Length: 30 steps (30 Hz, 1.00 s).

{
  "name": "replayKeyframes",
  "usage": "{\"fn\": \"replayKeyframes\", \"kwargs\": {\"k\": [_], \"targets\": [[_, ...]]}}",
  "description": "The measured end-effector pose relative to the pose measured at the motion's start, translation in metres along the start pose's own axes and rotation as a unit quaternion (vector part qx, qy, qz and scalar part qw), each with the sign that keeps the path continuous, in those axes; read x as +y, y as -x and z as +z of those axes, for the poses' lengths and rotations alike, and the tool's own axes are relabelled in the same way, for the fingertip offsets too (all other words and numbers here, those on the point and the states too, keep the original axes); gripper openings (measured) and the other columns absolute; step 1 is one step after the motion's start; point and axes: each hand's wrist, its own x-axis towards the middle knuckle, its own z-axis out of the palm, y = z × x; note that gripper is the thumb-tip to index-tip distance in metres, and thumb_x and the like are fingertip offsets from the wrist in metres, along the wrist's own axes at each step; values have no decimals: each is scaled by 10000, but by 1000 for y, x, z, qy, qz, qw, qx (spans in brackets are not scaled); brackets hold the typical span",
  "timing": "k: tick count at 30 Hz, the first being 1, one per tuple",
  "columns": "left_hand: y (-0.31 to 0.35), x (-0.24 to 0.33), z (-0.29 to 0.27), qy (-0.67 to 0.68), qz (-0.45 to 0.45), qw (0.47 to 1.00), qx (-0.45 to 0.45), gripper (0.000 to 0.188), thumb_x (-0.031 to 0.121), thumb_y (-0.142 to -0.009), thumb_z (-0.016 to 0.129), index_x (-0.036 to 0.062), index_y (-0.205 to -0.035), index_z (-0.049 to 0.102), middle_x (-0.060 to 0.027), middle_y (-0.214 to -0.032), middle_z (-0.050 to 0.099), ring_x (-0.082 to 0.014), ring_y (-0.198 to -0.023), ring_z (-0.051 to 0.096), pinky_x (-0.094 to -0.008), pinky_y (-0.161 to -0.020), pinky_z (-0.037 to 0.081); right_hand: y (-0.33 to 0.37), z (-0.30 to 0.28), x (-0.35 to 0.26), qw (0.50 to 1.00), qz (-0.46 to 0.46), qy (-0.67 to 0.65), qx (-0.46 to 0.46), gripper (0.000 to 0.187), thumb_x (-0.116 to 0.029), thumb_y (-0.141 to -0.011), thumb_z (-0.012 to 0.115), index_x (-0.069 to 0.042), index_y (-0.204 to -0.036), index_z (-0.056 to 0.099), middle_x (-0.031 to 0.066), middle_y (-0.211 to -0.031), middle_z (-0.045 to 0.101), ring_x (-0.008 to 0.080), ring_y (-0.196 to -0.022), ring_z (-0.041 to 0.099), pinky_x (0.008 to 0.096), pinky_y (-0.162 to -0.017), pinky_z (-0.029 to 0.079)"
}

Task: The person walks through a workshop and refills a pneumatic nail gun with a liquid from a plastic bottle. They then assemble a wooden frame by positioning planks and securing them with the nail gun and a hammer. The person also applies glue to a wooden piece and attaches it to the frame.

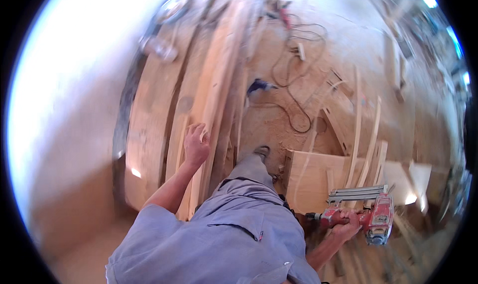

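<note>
My right hand (347, 225) is wrapped round the handle of a red nail gun (381, 215) with a long grey magazine, held out at my right side. My left hand (197, 147) is over the long timber beams (215, 79) on my left, its fingers curled closed. A small pale bit shows at its fingertips, but I cannot make out what it is. Wide planks (149, 114) lie alongside the beams.
A pale wooden panel (313, 177) and several thin strips (357, 119) are at my right. Ahead on the dusty floor lie a looping cable (303, 129) and a dark blue tool (259, 86). A blurred clear container (159, 49) stands on the far planks.
</note>
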Motion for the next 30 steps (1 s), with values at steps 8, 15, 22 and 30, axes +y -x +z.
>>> {"fn": "replayKeyframes", "kwargs": {"k": [8, 15, 22, 30], "targets": [[189, 25, -132, -23, -244, 962, 121, 411, 129, -875, 697, -37, -1238, 604, -225, -1253, 601, -403, -1202, 520, -462, -1015, 436, 8, 91, -83, 909, 22, 275, -314, 126, -65, -800, 693, -64, -884, 599, 35, -709, 574, 140, -601, 562, 272, -569, 461], [222, 45, -206, 2, -412, 911, 28, 372, 223, -935, 630, 9, -1239, 624, -229, -1173, 655, -408, -1105, 599, -481, -929, 480, 2, 161, -73, 652, -103, 548, -514, 185, -116, -800, 744, -70, -929, 619, 31, -768, 607, 142, -673, 595, 287, -613, 480], [220, 14, -166, 18, -437, 899, -24, 324, 218, -941, 608, 46, -1212, 657, -216, -1100, 677, -405, -1038, 626, -494, -885, 493, 41, 203, -40, 507, -112, 580, -627, 294, -134, -766, 786, -59, -1012, 641, 50, -869, 667, 164, -800, 649, 327, -707, 521], [234, 23, -191, 24, -411, 910, -53, 528, 279, -866, 715, 50, -1325, 591, -216, -1185, 667, -407, -1109, 617, -479, -974, 482, 53, 220, -29, 473, -48, 578, -663, 405, -59, -717, 797, -22, -1096, 657, 85, -939, 734, 155, -872, 679, 327, -767, 545]]}}
